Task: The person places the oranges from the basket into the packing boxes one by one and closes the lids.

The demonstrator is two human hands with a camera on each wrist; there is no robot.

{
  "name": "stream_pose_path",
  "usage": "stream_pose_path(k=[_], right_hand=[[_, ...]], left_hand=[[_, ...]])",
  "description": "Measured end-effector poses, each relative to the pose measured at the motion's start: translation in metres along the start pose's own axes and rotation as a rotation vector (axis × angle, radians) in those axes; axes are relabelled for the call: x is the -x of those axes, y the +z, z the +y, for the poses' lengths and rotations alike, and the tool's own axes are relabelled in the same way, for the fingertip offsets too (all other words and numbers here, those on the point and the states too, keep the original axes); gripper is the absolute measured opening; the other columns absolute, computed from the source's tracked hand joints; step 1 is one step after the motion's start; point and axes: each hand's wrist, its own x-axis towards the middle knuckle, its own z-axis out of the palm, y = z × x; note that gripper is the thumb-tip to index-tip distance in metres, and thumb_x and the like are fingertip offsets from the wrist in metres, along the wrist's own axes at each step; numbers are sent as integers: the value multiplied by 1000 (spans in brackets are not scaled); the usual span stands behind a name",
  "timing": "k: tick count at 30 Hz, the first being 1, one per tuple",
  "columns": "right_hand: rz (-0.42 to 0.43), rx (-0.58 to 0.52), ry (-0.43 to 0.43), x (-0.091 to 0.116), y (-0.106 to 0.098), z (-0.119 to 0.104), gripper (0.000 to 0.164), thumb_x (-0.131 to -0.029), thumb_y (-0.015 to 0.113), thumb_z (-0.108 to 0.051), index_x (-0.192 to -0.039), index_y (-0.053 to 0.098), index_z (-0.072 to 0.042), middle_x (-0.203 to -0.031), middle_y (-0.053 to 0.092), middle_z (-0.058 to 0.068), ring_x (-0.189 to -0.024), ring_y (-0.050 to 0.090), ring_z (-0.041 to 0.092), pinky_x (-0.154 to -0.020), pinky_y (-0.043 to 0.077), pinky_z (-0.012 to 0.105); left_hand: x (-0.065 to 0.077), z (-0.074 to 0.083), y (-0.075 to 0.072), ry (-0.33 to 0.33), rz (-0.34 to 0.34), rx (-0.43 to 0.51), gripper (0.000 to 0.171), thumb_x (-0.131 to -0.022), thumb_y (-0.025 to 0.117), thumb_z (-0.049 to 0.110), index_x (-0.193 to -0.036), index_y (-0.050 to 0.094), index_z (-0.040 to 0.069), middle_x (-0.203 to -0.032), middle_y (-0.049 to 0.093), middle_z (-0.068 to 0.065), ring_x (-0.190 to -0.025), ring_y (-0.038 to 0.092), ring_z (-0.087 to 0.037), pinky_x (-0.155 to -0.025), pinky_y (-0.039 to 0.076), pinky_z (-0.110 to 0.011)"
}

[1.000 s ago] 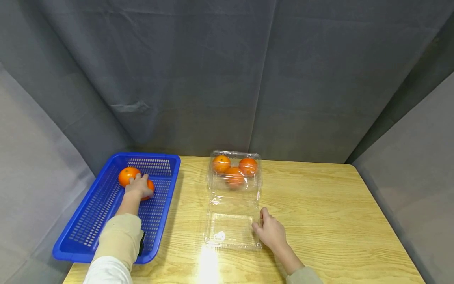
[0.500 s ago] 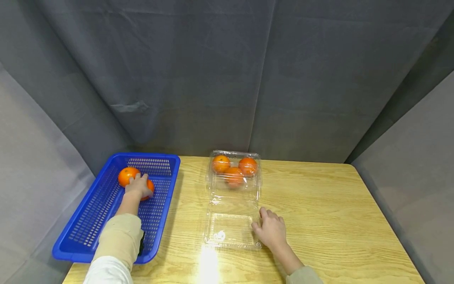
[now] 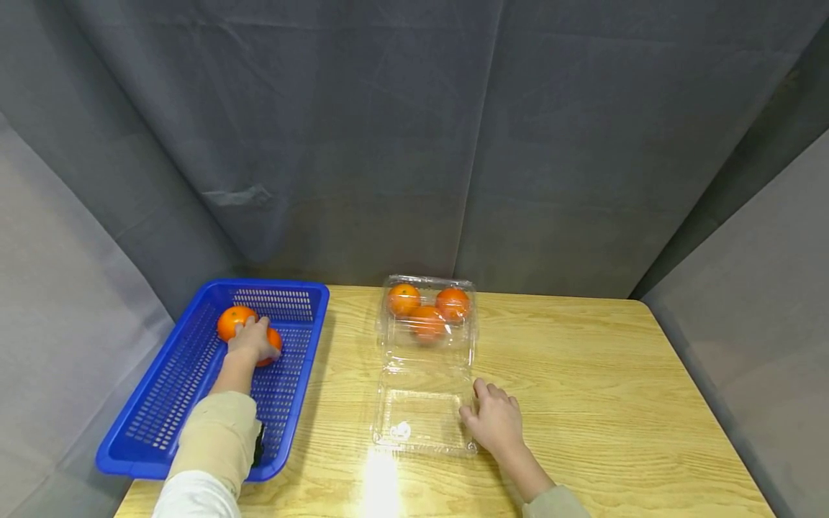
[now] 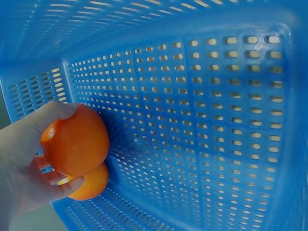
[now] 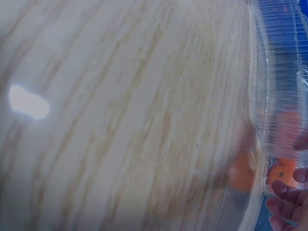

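Note:
Inside the blue plastic basket, my left hand grips an orange, partly hidden under the palm. Seen from the left wrist, the thumb lies over the top of this orange and the fingers are below it. A second orange touches the fingers from the far left. My right hand rests at the right edge of an open clear plastic clamshell box, fingers loosely bent, thumb near the rim. Three oranges sit in the far half of the box.
The wooden table extends to the right of the box. A grey curtain hangs behind its far edge, with lighter panels at both sides. A strip of table lies between basket and box.

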Motion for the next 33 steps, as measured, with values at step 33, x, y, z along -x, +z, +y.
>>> stream_pose_path(k=[33], right_hand=[[11,-42,-12,1,-1,0,27,-76,62,-30,-91,53,-10,-70,50,-1,-59,43,15,-59,41,37]], left_hand=[[33,66,-52,265,185,-132,79,-67,76,21,-132,37,-3,-130,32,-31,-116,28,-52,-87,33,-67]])
